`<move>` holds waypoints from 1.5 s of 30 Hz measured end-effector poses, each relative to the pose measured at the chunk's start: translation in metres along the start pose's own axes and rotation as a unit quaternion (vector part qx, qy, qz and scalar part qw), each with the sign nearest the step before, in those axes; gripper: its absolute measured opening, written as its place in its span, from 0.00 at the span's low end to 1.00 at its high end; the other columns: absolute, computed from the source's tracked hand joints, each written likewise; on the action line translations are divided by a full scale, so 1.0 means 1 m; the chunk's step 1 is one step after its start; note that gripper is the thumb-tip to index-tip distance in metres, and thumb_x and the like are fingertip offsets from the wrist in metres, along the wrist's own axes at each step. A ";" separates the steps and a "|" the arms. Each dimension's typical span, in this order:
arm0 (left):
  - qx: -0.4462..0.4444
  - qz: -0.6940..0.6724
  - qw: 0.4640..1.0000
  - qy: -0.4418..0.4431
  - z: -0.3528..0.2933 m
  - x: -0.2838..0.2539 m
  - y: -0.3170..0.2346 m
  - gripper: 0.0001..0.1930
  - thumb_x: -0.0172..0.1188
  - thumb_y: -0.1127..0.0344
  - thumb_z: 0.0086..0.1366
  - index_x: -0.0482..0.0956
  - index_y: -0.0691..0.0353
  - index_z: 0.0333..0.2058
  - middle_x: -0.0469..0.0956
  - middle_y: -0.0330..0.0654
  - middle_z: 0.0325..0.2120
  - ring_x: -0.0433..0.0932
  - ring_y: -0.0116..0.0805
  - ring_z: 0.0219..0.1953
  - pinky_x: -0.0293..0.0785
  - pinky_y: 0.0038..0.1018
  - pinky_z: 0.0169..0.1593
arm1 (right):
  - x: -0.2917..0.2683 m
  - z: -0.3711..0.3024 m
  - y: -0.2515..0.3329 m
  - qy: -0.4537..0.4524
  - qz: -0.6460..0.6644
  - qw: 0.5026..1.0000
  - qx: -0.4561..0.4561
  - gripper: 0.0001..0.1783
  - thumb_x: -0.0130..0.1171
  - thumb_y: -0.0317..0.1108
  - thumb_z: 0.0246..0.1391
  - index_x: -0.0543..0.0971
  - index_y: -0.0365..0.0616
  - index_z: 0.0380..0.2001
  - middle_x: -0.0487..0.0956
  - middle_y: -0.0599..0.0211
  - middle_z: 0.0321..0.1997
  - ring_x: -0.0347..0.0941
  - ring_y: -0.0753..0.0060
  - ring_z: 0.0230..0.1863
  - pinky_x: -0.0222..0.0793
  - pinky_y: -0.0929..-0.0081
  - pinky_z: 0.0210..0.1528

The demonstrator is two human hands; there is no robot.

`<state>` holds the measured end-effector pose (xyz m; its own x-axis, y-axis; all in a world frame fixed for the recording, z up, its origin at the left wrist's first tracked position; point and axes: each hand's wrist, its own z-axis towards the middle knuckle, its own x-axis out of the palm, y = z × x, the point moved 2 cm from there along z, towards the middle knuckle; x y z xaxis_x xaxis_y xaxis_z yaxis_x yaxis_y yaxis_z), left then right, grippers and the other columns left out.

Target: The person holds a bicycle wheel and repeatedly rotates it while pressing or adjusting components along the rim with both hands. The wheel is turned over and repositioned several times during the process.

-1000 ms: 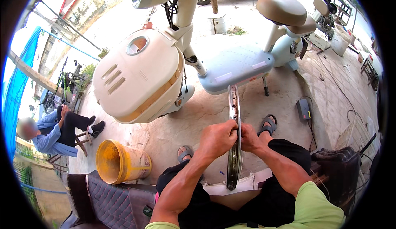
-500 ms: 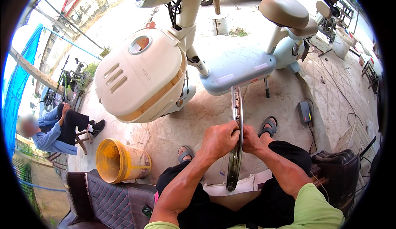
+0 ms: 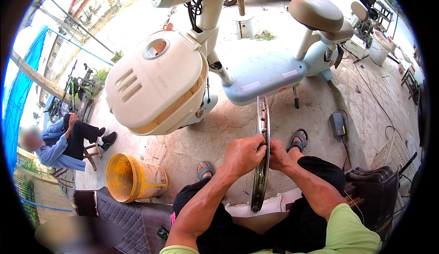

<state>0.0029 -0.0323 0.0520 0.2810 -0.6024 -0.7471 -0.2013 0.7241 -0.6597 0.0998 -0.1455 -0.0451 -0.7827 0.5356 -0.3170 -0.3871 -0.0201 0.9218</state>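
A narrow metal wheel rim [image 3: 259,192] stands upright between my knees, seen nearly edge-on, its dark band dotted with small holes. My left hand [image 3: 245,155] is closed at its left side, about halfway along, thumb and forefinger pressed together. From the other side my right hand [image 3: 279,155] meets the rim with bent fingers. The rim hides part of those fingertips, so any small piece between them cannot be made out. A thin spoke-like line shows just left of the rim, below my left hand.
Ahead stands an electric scooter with a cream front basket [image 3: 155,82] and blue footboard [image 3: 265,78]. A yellow bucket [image 3: 137,178] sits left, near a seated person [image 3: 64,142]. A black charger box [image 3: 338,125] with a cord lies right. A quilted seat [image 3: 123,224] is lower left.
My hands and the rim hold almost the same place. A blurred, unclear shape has appeared over the quilted seat at the lower left.
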 end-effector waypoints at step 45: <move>0.004 -0.062 0.998 -0.004 -0.007 -0.007 0.019 0.08 0.63 0.64 0.59 0.82 0.59 0.36 0.81 0.47 0.25 0.81 0.47 0.27 0.76 0.36 0.33 | 0.025 -0.018 -0.026 0.038 0.360 0.925 0.113 0.16 0.50 0.37 0.71 0.75 0.39 0.54 0.77 0.76 0.46 0.70 0.86 0.45 0.68 0.84 0.47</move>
<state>-0.0091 -0.0170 0.0442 0.3108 -0.6850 -0.6589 -0.1570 0.6467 -0.7464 0.0813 -0.1465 -0.0813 -0.8331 0.3914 0.3908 0.3532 -0.1672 0.9205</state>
